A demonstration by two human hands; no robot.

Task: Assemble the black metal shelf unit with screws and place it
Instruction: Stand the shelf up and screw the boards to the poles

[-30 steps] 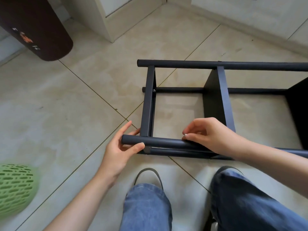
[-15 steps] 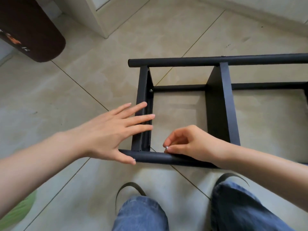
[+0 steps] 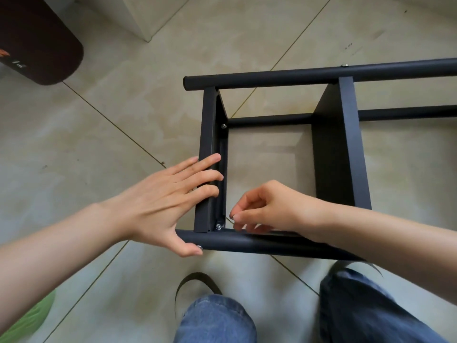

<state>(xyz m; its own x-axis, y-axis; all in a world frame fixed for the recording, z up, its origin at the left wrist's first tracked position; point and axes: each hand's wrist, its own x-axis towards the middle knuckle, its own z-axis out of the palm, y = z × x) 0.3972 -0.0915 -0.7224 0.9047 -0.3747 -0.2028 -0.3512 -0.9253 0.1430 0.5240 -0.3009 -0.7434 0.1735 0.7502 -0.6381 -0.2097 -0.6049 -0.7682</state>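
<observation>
1. Right now the shelf unit (image 3: 343,154) lies on its side on the tiled floor (image 3: 99,149) just ahead of my knees (image 3: 215,318), its long tubes running left to right, out past the right edge of the view.

2. My right hand (image 3: 269,209) sits inside the frame, thumb and forefinger pinched together just above the near tube (image 3: 247,242). They seem to hold something small, but I cannot tell what (a screw or nut would be my guess).

3. What the next move turns on: the corner screw (image 3: 218,227) lies just to the left of those fingertips and slightly lower, in the angle where the end crossbar (image 3: 206,144) meets the near tube. The right hand is plainly the nearer one.

4. My left hand (image 3: 158,206) is spread flat, fingers straight across the end crossbar, thumb hooked against the near tube's end; it steadies the frame and grips nothing.

5. Obstacles: the corner is tight, boxed by crossbar and tube, and the left fingers lie just above it. A middle shelf panel (image 3: 331,149) stands to the right, behind the right wrist.

6. Farther off: a dark brown object (image 3: 37,43) top left, something green (image 3: 27,320) bottom left, a pale cabinet corner (image 3: 148,16).
</observation>
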